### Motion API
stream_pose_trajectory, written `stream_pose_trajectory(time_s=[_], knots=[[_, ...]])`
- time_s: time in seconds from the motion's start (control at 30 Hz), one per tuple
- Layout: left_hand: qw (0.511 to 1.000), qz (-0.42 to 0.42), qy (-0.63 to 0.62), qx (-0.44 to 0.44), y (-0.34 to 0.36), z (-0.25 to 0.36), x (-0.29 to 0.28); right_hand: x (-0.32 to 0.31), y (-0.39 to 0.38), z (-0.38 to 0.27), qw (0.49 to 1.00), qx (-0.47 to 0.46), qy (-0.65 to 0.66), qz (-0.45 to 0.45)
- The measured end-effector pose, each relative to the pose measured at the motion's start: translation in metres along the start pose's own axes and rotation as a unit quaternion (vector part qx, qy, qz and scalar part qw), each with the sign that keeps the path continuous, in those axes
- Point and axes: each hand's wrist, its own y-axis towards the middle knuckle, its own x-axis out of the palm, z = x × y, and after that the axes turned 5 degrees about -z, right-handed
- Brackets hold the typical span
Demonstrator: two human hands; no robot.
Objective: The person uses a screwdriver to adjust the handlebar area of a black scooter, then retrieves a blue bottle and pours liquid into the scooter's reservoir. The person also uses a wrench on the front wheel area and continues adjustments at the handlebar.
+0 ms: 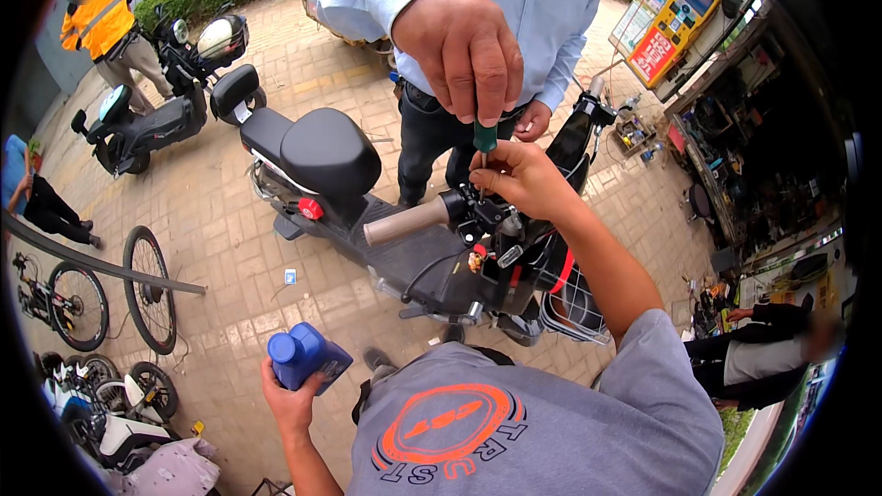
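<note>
In the head view, my left hand [290,397] is wrapped round a blue plastic bottle [317,360] with a round blue cap, held tilted at the lower left. My right hand [525,182] is closed, its thumb and fingertips pinching the shaft of a green-handled screwdriver [485,138]. The other person's hand [464,50] grips that handle from above. The screwdriver points down at the black brake fitting [480,216] on the handlebar, beside a beige grip [407,222]. My right fingers partly hide its tip.
A black electric scooter [331,152] stands ahead of me, with a wire basket [574,303] at its front. The person in a light-blue shirt [542,0] stands beyond it. At left are another scooter [152,129] and bicycle wheels [150,289]; cluttered shelves [726,161] line the right.
</note>
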Motion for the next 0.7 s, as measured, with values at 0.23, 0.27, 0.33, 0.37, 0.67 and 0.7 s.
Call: stream_pose_trajectory(time_s=[0.23, 0.27, 0.33, 0.37, 0.67, 0.7], knots=[[1.000, 0.006, -0.004, 0.006, 0.0008, 0.0048, 0.0011, 0.0006, 0.0002, -0.0005, 0.998, 0.052, 0.026, 0.038], [1.000, 0.006, -0.005, 0.005, 0.0012, 0.0043, 0.0011, -0.0002, 0.0004, -0.0001, 0.998, 0.059, -0.001, 0.032], [1.000, 0.006, -0.006, 0.008, 0.0023, 0.0040, 0.0011, -0.0030, 0.0028, -0.0003, 0.996, 0.070, -0.056, 0.020], [1.000, 0.006, -0.007, 0.012, 0.0027, 0.0039, 0.0015, -0.0042, 0.0039, -0.0002, 0.998, 0.056, -0.038, 0.003], [1.000, -0.002, -0.003, 0.024, 0.0054, 0.0068, 0.0001, -0.0029, 0.0020, -0.0018, 0.998, 0.057, 0.010, 0.020], [1.000, -0.003, -0.003, 0.025, 0.0049, 0.0071, 0.0000, -0.0025, 0.0023, 0.0035, 0.998, 0.048, -0.008, 0.029]])
